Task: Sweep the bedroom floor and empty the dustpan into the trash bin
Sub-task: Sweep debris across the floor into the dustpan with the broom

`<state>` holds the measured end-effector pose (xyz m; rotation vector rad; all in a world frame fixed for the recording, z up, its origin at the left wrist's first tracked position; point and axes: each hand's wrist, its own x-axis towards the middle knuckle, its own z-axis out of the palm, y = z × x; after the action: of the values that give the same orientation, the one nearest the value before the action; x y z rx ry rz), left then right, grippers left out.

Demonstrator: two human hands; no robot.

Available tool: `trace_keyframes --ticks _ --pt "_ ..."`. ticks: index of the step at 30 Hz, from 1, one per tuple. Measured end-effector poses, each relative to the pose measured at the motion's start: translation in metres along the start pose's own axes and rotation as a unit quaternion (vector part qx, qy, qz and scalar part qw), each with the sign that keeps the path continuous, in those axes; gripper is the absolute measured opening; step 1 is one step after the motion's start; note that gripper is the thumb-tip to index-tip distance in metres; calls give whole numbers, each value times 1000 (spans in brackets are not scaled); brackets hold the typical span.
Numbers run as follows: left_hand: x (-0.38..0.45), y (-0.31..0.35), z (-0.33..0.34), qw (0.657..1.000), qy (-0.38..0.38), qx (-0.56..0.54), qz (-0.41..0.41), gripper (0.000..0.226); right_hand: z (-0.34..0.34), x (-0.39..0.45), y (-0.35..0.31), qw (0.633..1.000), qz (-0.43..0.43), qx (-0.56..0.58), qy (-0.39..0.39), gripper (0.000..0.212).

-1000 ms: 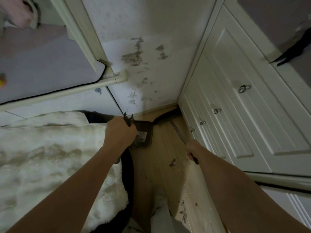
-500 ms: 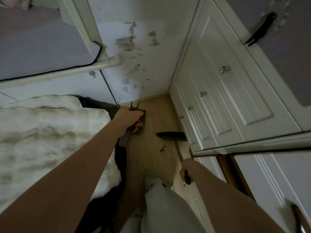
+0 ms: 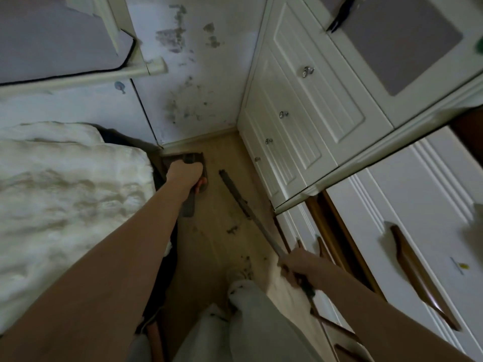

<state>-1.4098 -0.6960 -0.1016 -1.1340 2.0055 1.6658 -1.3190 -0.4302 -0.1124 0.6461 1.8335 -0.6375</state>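
Note:
My left hand (image 3: pixel 186 175) grips the handle of a dark dustpan (image 3: pixel 188 205), whose pan sits near the floor in the corner by the bed and is mostly hidden behind the hand. My right hand (image 3: pixel 296 266) grips the thin handle of a broom (image 3: pixel 257 226). The dark broom head (image 3: pixel 232 189) lies on the wooden floor (image 3: pixel 217 257) to the right of the dustpan. Small dark clumps of dirt (image 3: pixel 232 229) lie on the floor just left of the broom handle, with more dirt closer to my foot (image 3: pixel 239 274).
A bed with a white fluffy cover (image 3: pixel 65 194) fills the left. White cabinets with small knobs (image 3: pixel 285 142) and a wardrobe (image 3: pixel 418 244) line the right, leaving a narrow floor strip. A stained white wall (image 3: pixel 188 82) closes the far end. My grey-trousered legs (image 3: pixel 235 322) stand below.
The broom head has swung away from the cabinet and turned lengthwise along the floor strip. My right hand drew back toward me. The dustpan stayed near the corner.

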Motion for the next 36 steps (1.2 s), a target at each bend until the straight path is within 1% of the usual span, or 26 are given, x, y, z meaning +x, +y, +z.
trace_keyframes --ticks 1,3,4,6,7,8,10,12,14,17,20,23,25,30,31,33,36 --pt "-2 -3 3 1000 7 -2 5 21 -4 6 -2 999 -22 -31 24 22" --pt "-5 -9 5 999 31 8 19 21 -2 21 -4 987 -66 -131 68 23" --pt "-6 -12 5 999 43 20 27 22 2 32 -2 981 -79 -156 82 21" --pt "-4 -16 3 996 65 45 47 25 6 52 0 974 -120 -164 102 4" --pt "-1 -16 3 993 79 59 58 26 6 62 -6 968 -152 -158 118 8" --pt "1 -16 2 990 96 73 68 26 4 72 -15 962 -182 -157 128 16" --pt "2 -15 4 984 128 97 79 26 -1 87 -39 954 -232 -138 132 28" --pt "6 -14 9 980 138 112 84 29 -8 109 -67 946 -267 -129 132 29" --pt "14 -9 16 979 142 117 88 30 -18 144 -96 937 -280 -150 142 27" --pt "22 2 22 978 135 129 97 28 -32 187 -126 942 -258 -159 141 33" --pt "32 13 30 977 146 118 97 19 -47 215 -150 940 -243 -194 143 33" --pt "34 6 46 976 157 106 104 22 -54 229 -155 940 -200 -240 137 32" --pt "30 -5 61 976 154 112 106 26 -57 235 -148 940 -179 -260 129 32" --pt "29 -12 78 976 156 110 106 19 -62 236 -119 941 -158 -280 102 34" --pt "30 -10 80 977 153 107 106 21 -61 233 -110 944 -151 -274 100 35" --pt "30 -6 84 976 147 112 113 25 -56 223 -93 961 -129 -227 88 38" --pt "31 -5 85 977 138 117 109 24 -47 208 -65 974 -106 -191 56 40"
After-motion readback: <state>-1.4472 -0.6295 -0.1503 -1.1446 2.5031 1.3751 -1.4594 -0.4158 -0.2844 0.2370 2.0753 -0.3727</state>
